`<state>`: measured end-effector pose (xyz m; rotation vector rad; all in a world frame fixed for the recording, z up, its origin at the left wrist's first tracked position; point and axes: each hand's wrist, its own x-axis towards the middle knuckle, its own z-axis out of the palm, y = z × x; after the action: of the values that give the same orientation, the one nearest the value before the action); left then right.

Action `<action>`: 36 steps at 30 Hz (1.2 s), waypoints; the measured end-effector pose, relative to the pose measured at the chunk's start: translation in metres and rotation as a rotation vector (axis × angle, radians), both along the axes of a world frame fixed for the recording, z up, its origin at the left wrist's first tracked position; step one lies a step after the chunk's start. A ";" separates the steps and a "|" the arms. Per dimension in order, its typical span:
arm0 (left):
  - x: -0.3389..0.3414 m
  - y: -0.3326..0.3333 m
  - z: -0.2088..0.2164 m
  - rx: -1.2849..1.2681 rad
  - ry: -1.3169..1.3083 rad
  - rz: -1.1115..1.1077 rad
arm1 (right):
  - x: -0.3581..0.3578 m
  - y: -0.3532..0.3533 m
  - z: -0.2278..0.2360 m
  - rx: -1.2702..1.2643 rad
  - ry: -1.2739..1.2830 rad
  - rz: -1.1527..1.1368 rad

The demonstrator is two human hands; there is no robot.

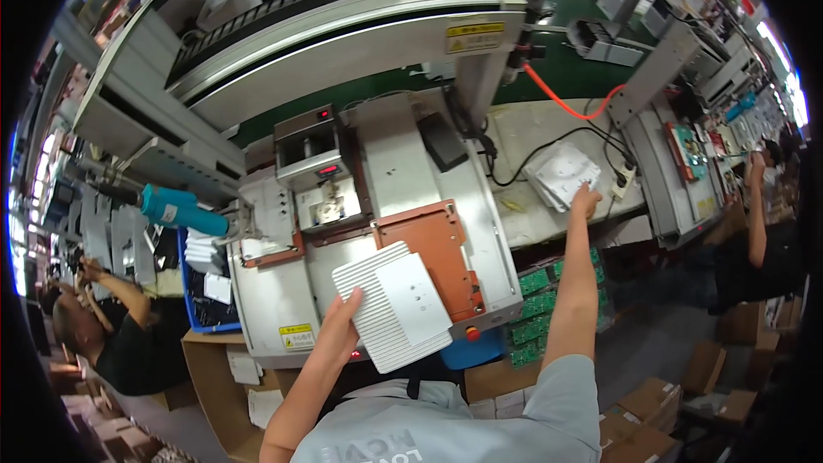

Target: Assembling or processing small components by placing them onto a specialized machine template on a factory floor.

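My left hand (345,315) is closed on the lower left edge of a white plastic housing (377,313). The housing is flat, with ribs across it and a smooth panel bearing small dark marks; it is held tilted in front of the machine bed. Off to the right, my stretched-out arm ends in my right hand (585,199), its fingers bent together at the edge of a pile of thin white sheets (555,173). How many sheets are between the fingers cannot be made out. Just beyond the housing lies a reddish-brown fixture plate (433,236).
A teal electric screwdriver (182,208) hangs at the left beside a metal screw feeder (309,159). A metal gantry beam (360,43) spans the bench. Green circuit boards (536,313) lie below my right arm. A blue bin (206,291) stands left; people work on both sides.
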<state>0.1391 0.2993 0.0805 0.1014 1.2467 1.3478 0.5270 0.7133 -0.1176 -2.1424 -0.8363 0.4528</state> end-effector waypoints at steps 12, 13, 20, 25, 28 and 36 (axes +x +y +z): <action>-0.005 0.065 -0.014 0.088 0.039 -0.108 | -0.110 -0.172 0.133 0.246 0.319 0.837; -0.003 0.070 -0.007 0.099 0.043 -0.133 | -0.125 -0.201 0.158 0.173 0.408 0.941; 0.023 0.072 0.041 0.233 0.281 -0.153 | -0.148 -0.288 0.238 -0.074 0.638 0.990; 0.031 0.061 0.056 0.978 1.226 -0.707 | -0.142 -0.276 0.236 -0.193 1.587 0.701; 0.030 0.059 0.049 0.980 1.354 -0.868 | -0.133 -0.268 0.227 -0.128 1.320 0.875; 0.004 0.049 -0.012 0.745 1.669 -1.018 | -0.157 -0.257 0.200 -0.170 0.827 1.126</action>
<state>0.1436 0.3482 0.0685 2.3906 1.3994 0.4924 0.3697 0.4567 0.0823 -1.1761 -1.4198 1.8465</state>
